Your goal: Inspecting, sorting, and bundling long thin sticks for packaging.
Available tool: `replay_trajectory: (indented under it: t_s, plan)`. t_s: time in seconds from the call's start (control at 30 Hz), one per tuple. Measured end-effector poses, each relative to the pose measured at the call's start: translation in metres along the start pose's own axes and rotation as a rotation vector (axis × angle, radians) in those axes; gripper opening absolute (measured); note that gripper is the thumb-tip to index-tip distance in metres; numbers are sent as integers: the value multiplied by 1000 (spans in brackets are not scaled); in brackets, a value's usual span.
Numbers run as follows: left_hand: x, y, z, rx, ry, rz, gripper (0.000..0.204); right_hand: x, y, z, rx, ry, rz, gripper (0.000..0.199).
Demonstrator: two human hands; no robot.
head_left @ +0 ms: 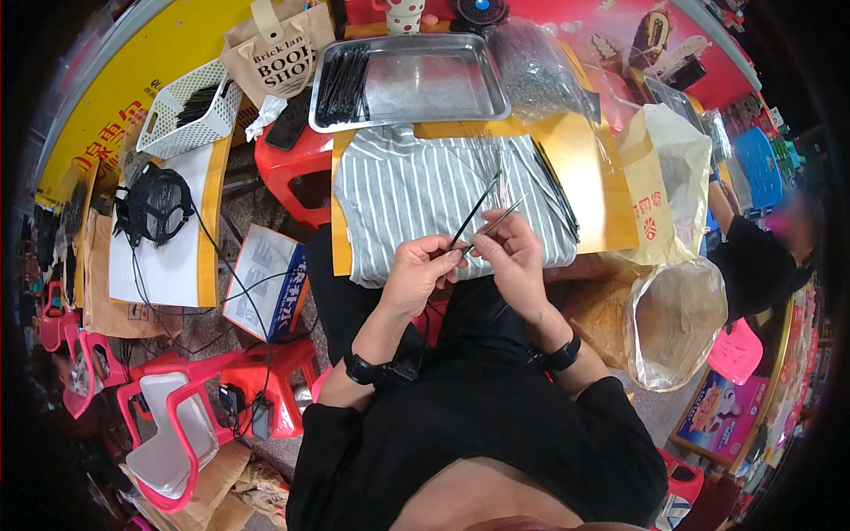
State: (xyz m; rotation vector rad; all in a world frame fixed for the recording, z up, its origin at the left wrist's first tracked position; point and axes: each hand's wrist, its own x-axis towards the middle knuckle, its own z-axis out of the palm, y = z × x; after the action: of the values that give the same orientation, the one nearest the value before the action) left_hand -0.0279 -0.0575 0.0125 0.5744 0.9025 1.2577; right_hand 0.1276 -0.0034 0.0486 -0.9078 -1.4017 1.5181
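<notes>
Both hands' fingers (453, 255) pinch two thin sticks (482, 212) over striped cloth (398, 190).

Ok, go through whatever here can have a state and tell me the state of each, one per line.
Left hand: closed on a thin black stick.
Right hand: pinching a thin silvery rod.
Metal tray: holds black sticks at its left end.
White basket: tilted, holds dark sticks.
Clear bag: open.

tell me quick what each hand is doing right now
Left hand: closed, pinching a thin black stick.
Right hand: closed, pinching a thin silvery stick.
</notes>
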Motion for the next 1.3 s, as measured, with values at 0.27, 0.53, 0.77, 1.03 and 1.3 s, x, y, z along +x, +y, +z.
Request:
replay_trajectory:
  t_s: [0.27,0.53,0.77,1.03,1.3]
  plan:
    - [2,-9,7,-21,30,74,12,-6,9,12,-144,70,-157,21]
    - [7,-6,0,27,72,60,16,3,26,12,63,87,-18,26]
    - [57,95,-52,503,222,298,41,6,23,-13,88,52,-2,33]
    - [194,173,-137,1714,769,571,26,13,35,-27,-114,121,-30,17]
    - [163,157,-88,1797,753,472,35,42,16,-111,-752,502,-317,12]
